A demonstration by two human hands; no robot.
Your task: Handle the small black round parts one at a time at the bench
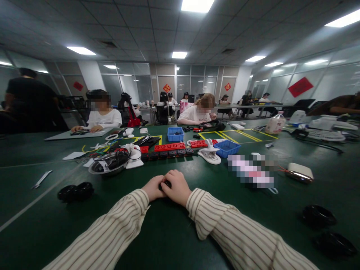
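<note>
My left hand (pixel 153 188) and my right hand (pixel 177 186) meet over the green tabletop in front of me. Both are closed, fingers curled round a small black object (pixel 166 183). Most of it is hidden by the fingers, so its kind cannot be made out. On the left lies a pair of glossy black rounded pieces (pixel 75 192). Two more black pieces, ring-like in shape, rest at the right: one farther back (pixel 319 216) and another nearer the edge (pixel 336 244).
Beyond my hands stand red and black socket strips (pixel 170 147), a white clip base (pixel 209 153), blue bins (pixel 227 148) and a bowl of cables (pixel 108 165). A wrench (pixel 42 179) lies left; a power bank (pixel 299 172) sits right. People work across the table.
</note>
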